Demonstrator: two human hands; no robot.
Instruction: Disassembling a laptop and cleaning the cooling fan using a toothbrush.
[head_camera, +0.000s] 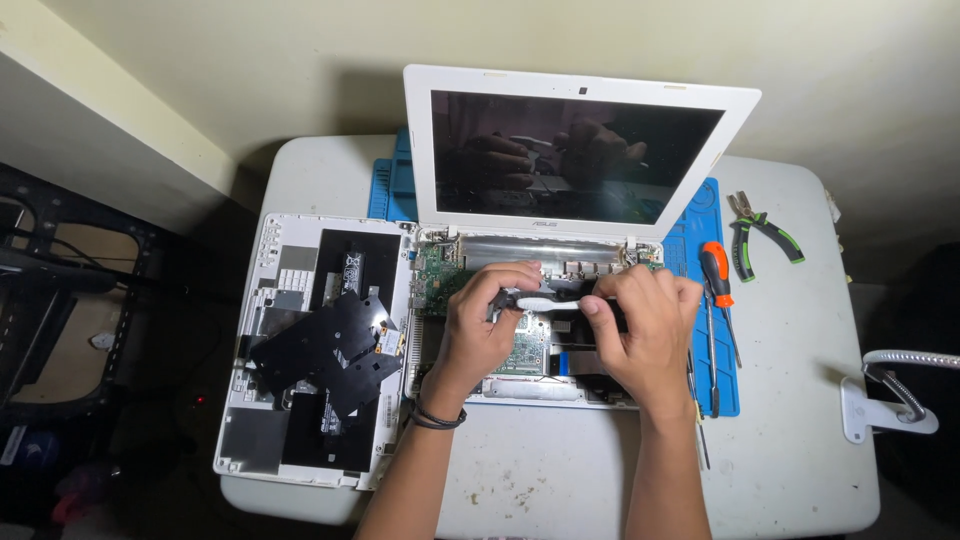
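Both hands are over the opened white laptop (560, 300) in the middle of the desk (800, 420): left hand (482, 325) and right hand (640, 330) each have their fingers pinched on an end of a flat white strip (545, 302), keeping it level just above the green circuit board (520, 350), probably so it doesn't snag. The one removed bottom cover (310, 350) lies inside-up on the left. One orange-handled screwdriver (716, 275) sits on the blue mat (700, 240), within reach, and one pair of green-handled pliers (762, 232) lies just past it.

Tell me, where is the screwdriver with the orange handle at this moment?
In the head view, the orange-handled screwdriver lies on the blue mat, beside the right hand and left of the green-handled pliers.
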